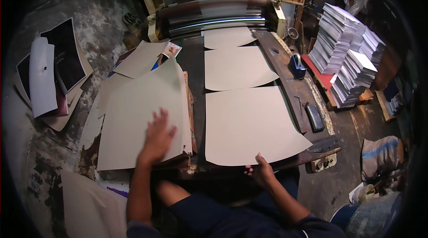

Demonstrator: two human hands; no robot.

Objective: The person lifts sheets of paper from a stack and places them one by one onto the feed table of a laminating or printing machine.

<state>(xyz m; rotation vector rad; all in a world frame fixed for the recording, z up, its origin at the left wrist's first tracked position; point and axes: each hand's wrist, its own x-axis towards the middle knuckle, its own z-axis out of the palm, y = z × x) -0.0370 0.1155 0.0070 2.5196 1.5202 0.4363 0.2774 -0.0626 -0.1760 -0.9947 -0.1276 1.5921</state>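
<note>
My left hand (159, 137) has its fingers spread over the large beige card sheet (129, 117) on top of the stack at left; whether it touches the sheet I cannot tell. The near edge of another beige card sheet (249, 124) is pinched in my right hand (262, 172), thumb on top and fingers below. That sheet lies on the machine's feed table, its near right corner jutting past the side rail. Two more sheets lie in line beyond it, a middle one (236, 68) and a far one (227, 38) reaching the rollers (218, 20).
A tape dispenser (298, 66) and a black case (315, 118) sit along the right rail (290, 82). Tall paper stacks (336, 37) stand on a pallet at right. Loose printed sheets (67, 55) lie on the floor at left. A blue drum (372, 215) is at lower right.
</note>
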